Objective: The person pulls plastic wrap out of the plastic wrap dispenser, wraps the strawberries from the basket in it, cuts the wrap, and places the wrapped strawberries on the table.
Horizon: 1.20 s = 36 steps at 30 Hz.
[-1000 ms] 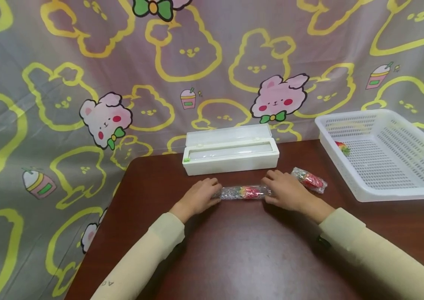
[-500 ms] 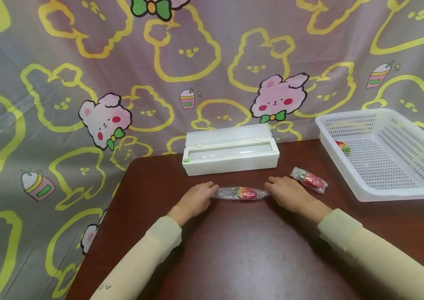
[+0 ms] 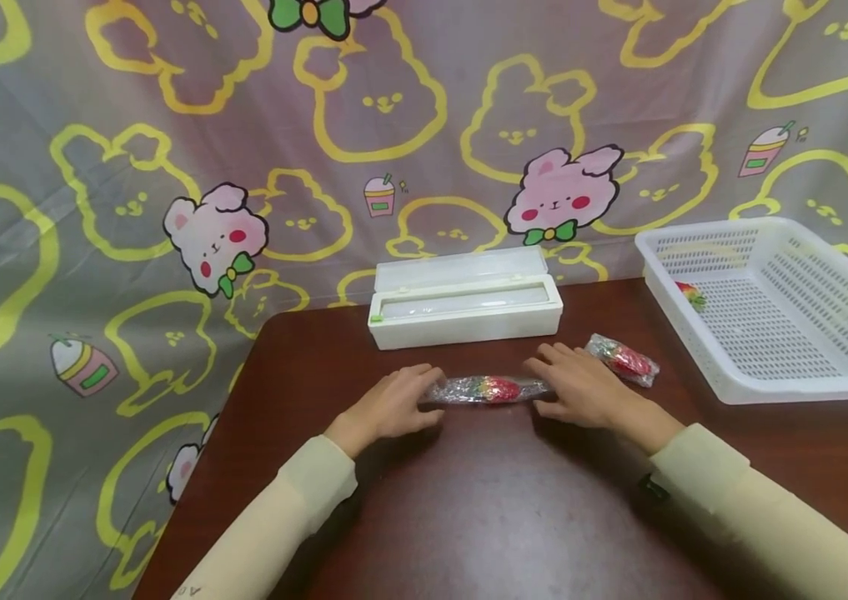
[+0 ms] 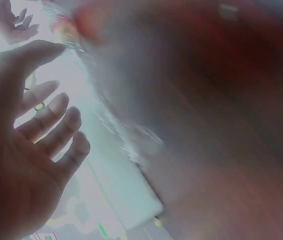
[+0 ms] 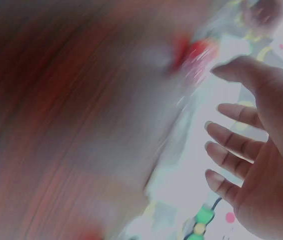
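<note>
In the head view, a strawberry in clear plastic film point(image 3: 494, 389) lies crosswise on the dark red-brown table point(image 3: 469, 508), its leafy end to the left, between the two hands. The left hand point(image 3: 393, 404) is at the film's left end and the right hand point(image 3: 581, 389) at its right end, both with thumbs spread away from the fingers. Beside the right hand lies a second wrapped strawberry point(image 3: 628, 363). Behind stands a long white cling-film dispenser point(image 3: 464, 325), lid raised; at right, a white plastic basket point(image 3: 806, 385) holds an unwrapped strawberry point(image 3: 691, 295).

In the left wrist view, the left hand is wide, fingers loosely extended; the film beyond is blurred, and contact cannot be told.

In the right wrist view, the right hand is likewise wide, fingers slightly bent, the blurred red strawberry showing past its thumb; contact is again unclear.
</note>
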Each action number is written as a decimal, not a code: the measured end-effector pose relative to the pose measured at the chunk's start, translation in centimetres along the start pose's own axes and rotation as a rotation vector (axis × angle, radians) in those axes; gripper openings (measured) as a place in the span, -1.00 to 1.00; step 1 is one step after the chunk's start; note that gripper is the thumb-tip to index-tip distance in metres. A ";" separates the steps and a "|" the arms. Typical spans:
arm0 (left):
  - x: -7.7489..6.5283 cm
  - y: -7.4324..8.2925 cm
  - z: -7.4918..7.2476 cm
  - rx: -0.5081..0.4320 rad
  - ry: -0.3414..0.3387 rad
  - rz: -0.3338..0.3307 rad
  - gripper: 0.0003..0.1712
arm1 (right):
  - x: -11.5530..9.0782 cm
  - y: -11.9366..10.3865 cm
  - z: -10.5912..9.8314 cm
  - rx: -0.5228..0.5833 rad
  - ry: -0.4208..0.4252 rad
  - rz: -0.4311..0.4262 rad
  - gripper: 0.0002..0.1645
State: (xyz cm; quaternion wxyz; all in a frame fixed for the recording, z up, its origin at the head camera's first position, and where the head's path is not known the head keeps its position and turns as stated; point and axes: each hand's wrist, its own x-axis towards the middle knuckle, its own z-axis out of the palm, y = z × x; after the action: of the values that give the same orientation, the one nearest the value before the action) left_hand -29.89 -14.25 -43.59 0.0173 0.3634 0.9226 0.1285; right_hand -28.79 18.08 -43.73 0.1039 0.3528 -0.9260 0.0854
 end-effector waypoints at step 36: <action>-0.5 -0.3 -1.8 -0.147 -0.128 -0.134 -0.38 | 4.0 -1.7 0.1 0.122 -0.163 0.008 -0.38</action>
State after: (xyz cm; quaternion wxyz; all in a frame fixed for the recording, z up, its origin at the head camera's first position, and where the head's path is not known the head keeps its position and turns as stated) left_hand -29.94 -15.15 -41.93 0.1114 0.3059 0.9299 0.1709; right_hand -30.59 14.23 -42.64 0.0063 0.3607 -0.9258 0.1130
